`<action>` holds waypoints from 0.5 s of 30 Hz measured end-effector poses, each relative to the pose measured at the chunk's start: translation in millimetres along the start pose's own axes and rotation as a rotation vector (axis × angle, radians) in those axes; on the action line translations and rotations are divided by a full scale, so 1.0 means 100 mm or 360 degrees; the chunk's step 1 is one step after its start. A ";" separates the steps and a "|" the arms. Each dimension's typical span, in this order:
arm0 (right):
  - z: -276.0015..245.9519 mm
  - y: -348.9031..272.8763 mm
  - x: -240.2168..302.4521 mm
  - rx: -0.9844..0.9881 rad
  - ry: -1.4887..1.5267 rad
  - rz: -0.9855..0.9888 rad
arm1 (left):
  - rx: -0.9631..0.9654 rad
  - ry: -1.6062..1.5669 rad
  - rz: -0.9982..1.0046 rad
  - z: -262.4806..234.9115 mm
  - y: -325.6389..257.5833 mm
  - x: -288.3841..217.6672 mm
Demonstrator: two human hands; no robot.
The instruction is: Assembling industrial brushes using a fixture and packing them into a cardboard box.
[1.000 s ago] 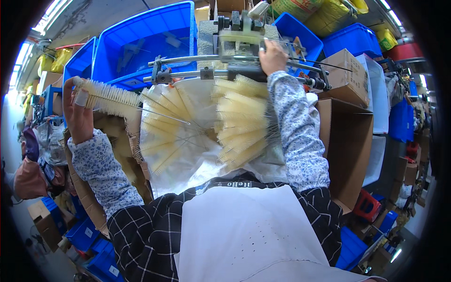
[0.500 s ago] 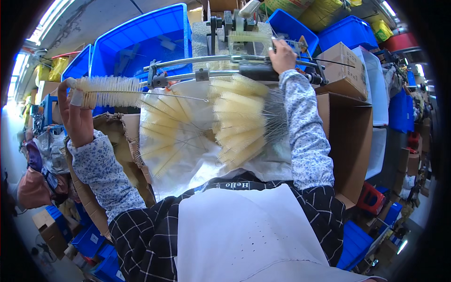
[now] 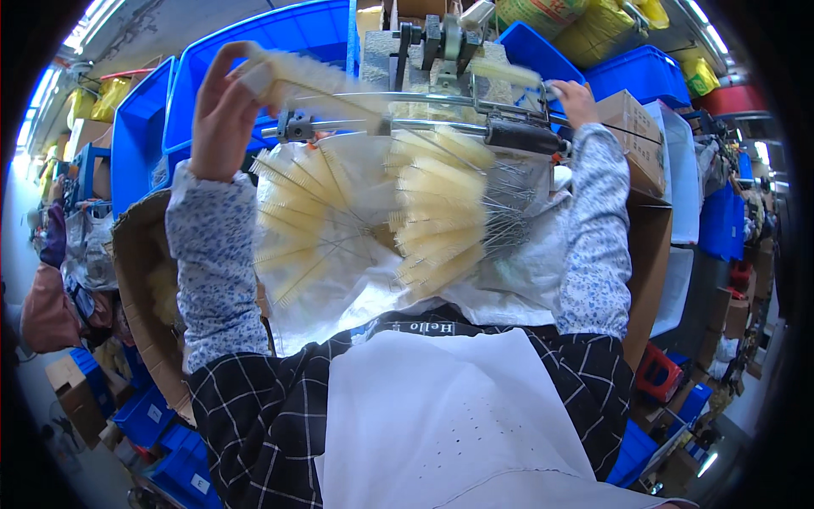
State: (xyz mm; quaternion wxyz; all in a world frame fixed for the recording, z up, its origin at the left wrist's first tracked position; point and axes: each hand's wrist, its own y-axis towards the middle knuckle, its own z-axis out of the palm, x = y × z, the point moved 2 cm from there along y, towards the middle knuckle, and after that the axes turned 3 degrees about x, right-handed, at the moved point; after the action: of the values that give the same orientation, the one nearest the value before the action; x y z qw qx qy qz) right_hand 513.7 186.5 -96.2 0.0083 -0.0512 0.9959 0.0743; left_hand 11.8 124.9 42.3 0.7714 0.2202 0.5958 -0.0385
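Observation:
My left hand (image 3: 227,114), with white tape on a finger, is closed on the bristled end of a cream wire-stem brush (image 3: 326,83), smeared by motion, above the left end of the metal rails (image 3: 407,98). At the rails' right end, my right hand (image 3: 578,103) has its fingers closed by a metal fitting; what they hold is hidden. Another cream brush (image 3: 506,71) lies across the machine (image 3: 432,42), left of that hand. Below the rails, a left fan of brushes (image 3: 297,204) and a thicker right pile of brushes (image 3: 441,204) lie on white plastic sheeting (image 3: 360,271).
Blue bins stand behind the machine, a large bin (image 3: 280,34) at left and another bin (image 3: 543,55) at right. An open cardboard box (image 3: 140,254) stands by my left arm. At right are a closed carton (image 3: 632,127) and another box (image 3: 649,246).
My left hand has moved right and up with its brush, bringing it over the rails. My right hand has shifted right, from beside the machine's brush to the rails' right end.

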 end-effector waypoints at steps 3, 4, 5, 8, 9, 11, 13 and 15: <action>-0.48 -0.32 -0.14 0.0182 0.0635 0.0130 | 0.0164 -0.0054 -0.0044 0.14 0.10 0.18; -0.63 -0.45 -0.12 0.0182 0.0621 0.0141 | 0.0216 -0.0137 -0.0077 0.21 0.14 0.24; -0.66 -0.53 -0.01 0.0398 0.0946 0.0064 | 0.0202 -0.0129 -0.0083 0.27 0.14 0.29; -0.95 -0.66 0.60 0.0758 0.1667 -0.0202 | 0.0244 -0.0070 -0.0097 0.57 0.20 0.52; -1.04 -0.66 0.75 0.0915 0.1624 -0.0136 | 0.0252 -0.0081 -0.0091 0.73 0.25 0.60; -1.12 -0.57 1.23 0.0757 0.1777 -0.0489 | 0.0159 -0.0023 -0.0110 0.99 0.27 0.70; -1.09 -0.56 1.74 0.0622 0.1899 -0.0461 | 0.0067 -0.0061 -0.0166 1.15 0.21 0.79; -1.06 -0.57 1.93 0.0734 0.1996 -0.0278 | 0.0138 0.0041 -0.0227 1.12 0.14 0.73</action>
State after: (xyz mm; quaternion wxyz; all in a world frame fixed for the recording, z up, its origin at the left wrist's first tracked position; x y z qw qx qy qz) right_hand 326.3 95.1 -4.9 -0.5548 -0.1618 0.7949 -0.1849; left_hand 138.6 108.7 -0.6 0.7488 0.2109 0.6176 -0.1163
